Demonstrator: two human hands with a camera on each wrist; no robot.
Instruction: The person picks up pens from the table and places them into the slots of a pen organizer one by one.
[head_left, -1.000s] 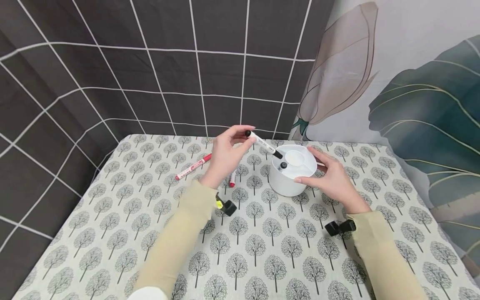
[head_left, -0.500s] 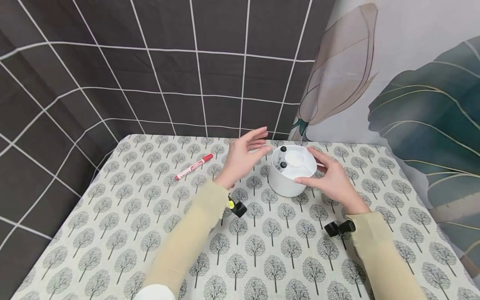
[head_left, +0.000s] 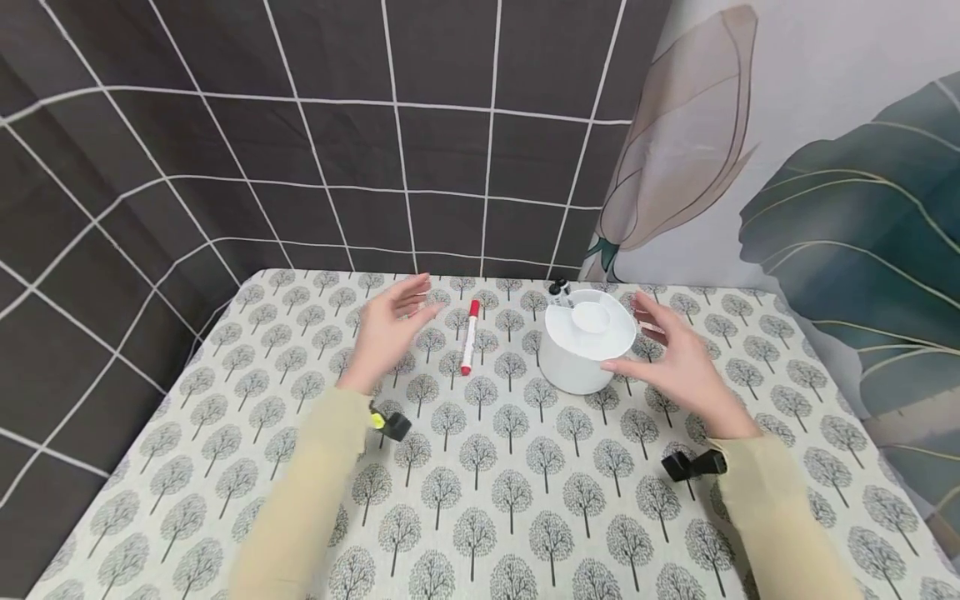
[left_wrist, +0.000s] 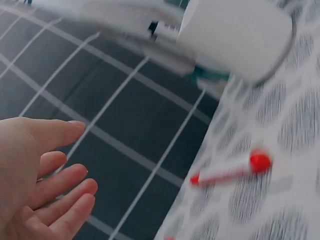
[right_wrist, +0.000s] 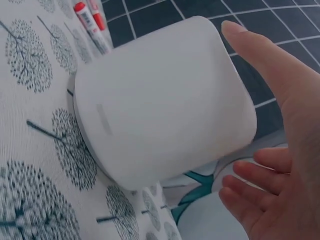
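A white round container (head_left: pixel 576 360) with a sectioned top stands on the cloth in the head view. Two black-ended markers (head_left: pixel 558 293) stand in its back left compartment. My right hand (head_left: pixel 686 371) is spread beside the container, thumb by its front side; in the right wrist view a gap shows between thumb and container. To the left, my left hand (head_left: pixel 386 333) hovers with relaxed fingers and holds nothing. A red-capped marker (head_left: pixel 470 337) lies between that hand and the container. The right wrist view shows a second red marker (right_wrist: pixel 96 14), which my left hand hides in the head view.
A cloth with printed trees (head_left: pixel 510 500) covers the table. Behind it hangs a dark curtain with white grid lines (head_left: pixel 442 150). A leaf-patterned curtain (head_left: pixel 817 250) hangs at the right.
My left hand let go of a black-ended marker in the container and moved left, uncovering a red marker. The container has turned, bringing its markers to the back. My right hand has loosened.
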